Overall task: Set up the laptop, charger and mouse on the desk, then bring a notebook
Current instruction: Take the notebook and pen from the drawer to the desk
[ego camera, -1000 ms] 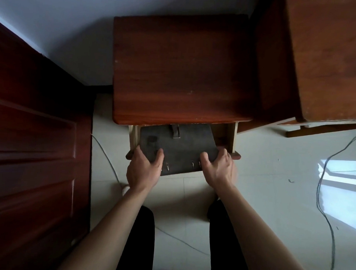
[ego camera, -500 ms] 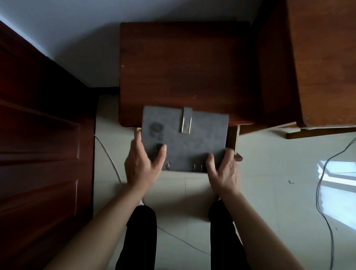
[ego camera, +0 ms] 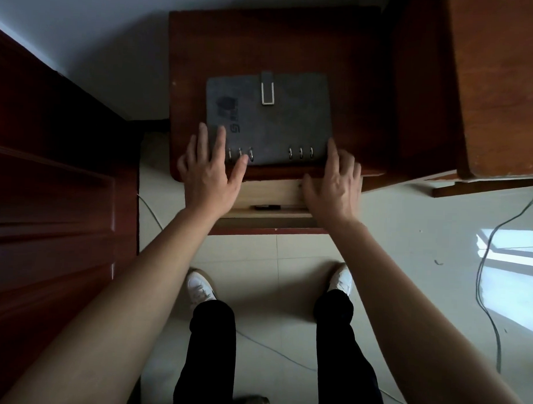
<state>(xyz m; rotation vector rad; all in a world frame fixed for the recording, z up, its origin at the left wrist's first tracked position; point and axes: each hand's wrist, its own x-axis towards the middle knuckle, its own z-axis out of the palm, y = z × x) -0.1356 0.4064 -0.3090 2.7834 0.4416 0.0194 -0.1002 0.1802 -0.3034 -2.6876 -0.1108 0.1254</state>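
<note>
A grey felt-covered ring-binder notebook [ego camera: 271,123] with a metal clasp lies flat on the top of a small dark wooden cabinet [ego camera: 295,42]. My left hand [ego camera: 210,172] rests with spread fingers on the notebook's near-left corner, its thumb by the binder rings. My right hand [ego camera: 335,186] has spread fingers too. Its fingertips touch the near-right edge and its thumb hangs over the drawer. Neither hand closes around the notebook. No laptop, charger or mouse is in view.
Below the cabinet top, a light wooden drawer [ego camera: 271,193] stands pulled out with a small dark item [ego camera: 266,206] inside. A dark red door [ego camera: 48,194] is close on the left. A wooden desk [ego camera: 498,89] is at right. A black cable [ego camera: 483,270] trails over the tiled floor.
Both hands lifted the notebook out of the drawer and set it down on the cabinet top. Their fingers have since opened. The drawer remains pulled out.
</note>
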